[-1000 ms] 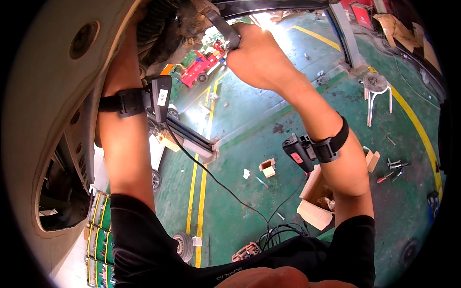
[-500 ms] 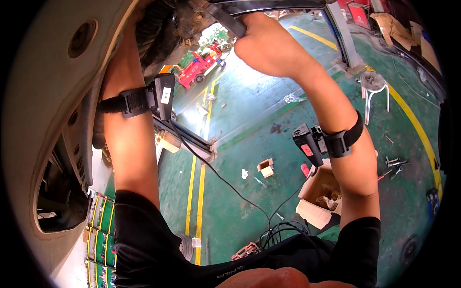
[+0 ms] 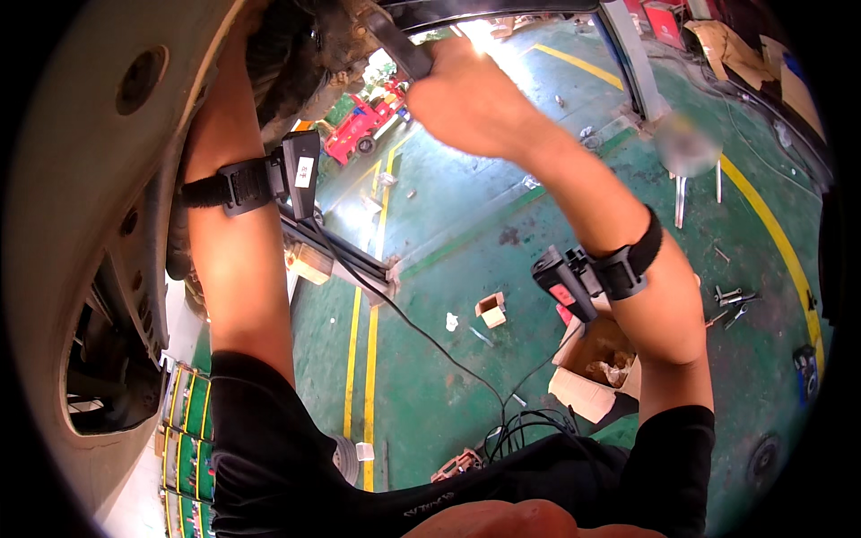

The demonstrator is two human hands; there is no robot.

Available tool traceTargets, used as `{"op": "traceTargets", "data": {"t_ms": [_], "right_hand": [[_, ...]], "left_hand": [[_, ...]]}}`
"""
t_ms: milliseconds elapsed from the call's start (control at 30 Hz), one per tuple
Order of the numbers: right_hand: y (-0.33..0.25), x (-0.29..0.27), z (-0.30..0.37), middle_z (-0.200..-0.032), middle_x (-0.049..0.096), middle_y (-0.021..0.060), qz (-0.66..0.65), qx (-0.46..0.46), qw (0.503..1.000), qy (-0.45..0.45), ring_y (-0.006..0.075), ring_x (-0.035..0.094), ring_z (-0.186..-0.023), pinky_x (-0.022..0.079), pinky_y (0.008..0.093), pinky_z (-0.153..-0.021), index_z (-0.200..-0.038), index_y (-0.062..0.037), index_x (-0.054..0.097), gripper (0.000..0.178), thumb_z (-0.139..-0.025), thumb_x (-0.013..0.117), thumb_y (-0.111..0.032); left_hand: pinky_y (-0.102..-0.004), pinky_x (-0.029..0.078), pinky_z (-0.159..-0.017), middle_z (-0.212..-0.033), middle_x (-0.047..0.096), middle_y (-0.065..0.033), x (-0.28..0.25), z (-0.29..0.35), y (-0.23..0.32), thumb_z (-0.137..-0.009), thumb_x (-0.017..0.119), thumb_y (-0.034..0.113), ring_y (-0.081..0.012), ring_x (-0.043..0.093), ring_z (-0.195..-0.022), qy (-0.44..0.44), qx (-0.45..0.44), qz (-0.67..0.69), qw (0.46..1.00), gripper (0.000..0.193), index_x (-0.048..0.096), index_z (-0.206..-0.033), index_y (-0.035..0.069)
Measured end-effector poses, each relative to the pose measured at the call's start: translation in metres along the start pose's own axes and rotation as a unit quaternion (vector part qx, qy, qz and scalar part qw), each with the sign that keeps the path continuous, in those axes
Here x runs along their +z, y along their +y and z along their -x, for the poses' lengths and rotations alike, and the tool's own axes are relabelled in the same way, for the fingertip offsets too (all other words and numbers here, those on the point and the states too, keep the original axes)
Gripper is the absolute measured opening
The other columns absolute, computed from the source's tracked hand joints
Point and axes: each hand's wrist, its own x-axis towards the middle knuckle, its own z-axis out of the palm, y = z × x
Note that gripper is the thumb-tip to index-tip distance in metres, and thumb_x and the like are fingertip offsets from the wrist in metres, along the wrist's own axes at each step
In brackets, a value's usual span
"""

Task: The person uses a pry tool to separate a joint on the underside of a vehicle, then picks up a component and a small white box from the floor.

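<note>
Overhead, my right hand [image 3: 462, 94] is closed around the end of a dark bar-shaped tool handle [image 3: 396, 41]. The bar runs up and left to greasy metal parts [image 3: 345, 36] at the underside of a vehicle. Whether its far end sits on one of them is too dark to make out. My left forearm [image 3: 235, 260] reaches up between the pale body panel [image 3: 67, 179] and those parts. Dark parts and the top of the picture hide my left hand's fingers. Each forearm carries a strapped-on black device [image 3: 300, 175].
A cable [image 3: 421, 332] hangs from the forearm devices. On the green floor stand an open cardboard box [image 3: 583, 386], a small carton [image 3: 491, 309] and a stool [image 3: 689, 148], blurred in part. Loose wrenches [image 3: 735, 305] lie at the right. A grey post [image 3: 632, 63] rises behind; farther off is a red cart [image 3: 363, 125].
My right hand has swung left and slightly down, bringing the bar's gripped end along. My left arm has barely moved.
</note>
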Motion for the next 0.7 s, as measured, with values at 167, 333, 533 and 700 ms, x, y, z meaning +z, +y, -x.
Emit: {"op": "traceTargets", "data": {"t_ms": [167,333,533,700], "right_hand": [[0.023,0.012,-0.015,-0.09,0.062,0.0306,-0.059,0.076,0.995,-0.023,0.0446,0.061,-0.087,0.051,0.0418,-0.082,-0.089,0.006,0.059,0.027,-0.07,0.054,-0.013],[0.024,0.045,-0.014,-0.091,0.061,0.0312,-0.062,0.049,0.997,0.016,0.0448,0.058,-0.092,0.047,0.0436,-0.081,-0.103,0.0071,0.057,0.035,-0.073,0.05,-0.011],[-0.012,0.05,-0.003,-0.088,0.06,0.029,0.017,-0.091,0.996,-0.007,0.0447,0.059,-0.084,0.05,0.0426,-0.077,-0.087,0.0081,0.061,0.026,-0.07,0.055,-0.011],[-0.007,0.054,-0.008,-0.082,0.061,0.028,-0.004,-0.021,0.999,-0.039,0.045,0.06,-0.08,0.05,0.0439,-0.075,-0.09,0.0092,0.06,0.029,-0.07,0.056,-0.012]], "left_hand": [[-0.0354,0.022,-0.048,-0.046,0.026,0.0018,-0.001,0.011,0.017,-0.077,0.07,0.025,-0.0128,0.027,-0.044,0.004,-0.013,0.032,0.999,0.043,0.044,-0.047,0.01],[-0.0352,0.023,-0.048,-0.047,0.027,0.0019,-0.003,0.019,0.017,-0.077,0.069,0.026,-0.0128,0.028,-0.045,0.006,-0.02,0.034,0.999,0.042,0.044,-0.047,0.01],[-0.0349,0.023,-0.049,-0.048,0.029,0.0021,-0.004,0.022,0.021,-0.077,0.069,0.027,-0.0129,0.029,-0.046,0.005,-0.023,0.031,0.999,0.041,0.045,-0.048,0.01],[-0.0347,0.023,-0.049,-0.048,0.03,0.0022,-0.005,0.025,0.024,-0.077,0.069,0.027,-0.0129,0.029,-0.047,0.006,-0.031,0.029,0.999,0.04,0.045,-0.049,0.01]]}}
